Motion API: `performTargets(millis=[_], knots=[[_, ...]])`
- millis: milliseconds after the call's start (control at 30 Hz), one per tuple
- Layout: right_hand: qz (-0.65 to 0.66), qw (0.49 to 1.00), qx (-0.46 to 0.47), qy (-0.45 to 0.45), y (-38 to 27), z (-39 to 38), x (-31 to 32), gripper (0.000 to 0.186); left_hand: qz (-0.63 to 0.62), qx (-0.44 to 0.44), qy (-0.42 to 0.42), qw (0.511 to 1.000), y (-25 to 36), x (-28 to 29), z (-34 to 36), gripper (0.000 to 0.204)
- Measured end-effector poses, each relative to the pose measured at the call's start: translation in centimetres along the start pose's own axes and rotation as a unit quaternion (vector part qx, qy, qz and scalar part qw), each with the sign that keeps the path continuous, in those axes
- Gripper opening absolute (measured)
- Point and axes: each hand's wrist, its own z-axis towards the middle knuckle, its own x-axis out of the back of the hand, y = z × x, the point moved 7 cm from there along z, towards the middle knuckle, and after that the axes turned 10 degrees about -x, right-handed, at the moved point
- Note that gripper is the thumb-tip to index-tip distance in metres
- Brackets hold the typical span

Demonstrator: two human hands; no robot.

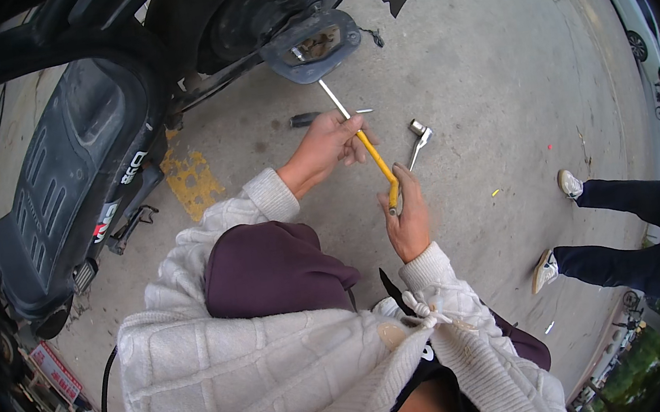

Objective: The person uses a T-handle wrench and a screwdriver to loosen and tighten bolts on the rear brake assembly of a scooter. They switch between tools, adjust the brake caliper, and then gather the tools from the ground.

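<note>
The left hand [329, 145] is gripping the screwdriver [378, 164] near its shaft while the right hand [406, 218] is clasping the yellow handle's end; keeping both aligned should be steadying the tip.

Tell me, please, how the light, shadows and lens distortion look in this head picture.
Head view: soft, even daylight, with no hard shadows on the grey concrete ground; the fisheye bends edges toward a black rim; the yellow-handled screwdriver, left hand and right hand are sharp at centre.

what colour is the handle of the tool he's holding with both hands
Yellow, with a silver metal shaft; the tool's handle shows best in the head view.
</note>
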Motion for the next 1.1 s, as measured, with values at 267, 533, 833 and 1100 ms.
performTargets(millis=[267,533,833,1100], knots=[[0.279,0.939,-0.2,-0.034,2.8,0.4,-0.7,0.023,0.026,0.004,0.036,0.999,-0.1,0.9,0.3,0.028],[-0.326,0.858,0.338,0.209,-4.6,-2.7,0.3,0.049,0.007,0.007,0.047,0.999,0.1,0.3,0.4,0.027],[0.503,0.797,-0.27,-0.194,1.0,1.5,-2.7,0.035,0.03,-0.019,0.046,0.998,1.1,0.9,0.2,0.026],[-0.073,0.987,0.106,0.099,-0.7,0.8,1.3,0.042,0.041,-0.015,0.061,0.997,1.3,1.1,0.4,0.024]])
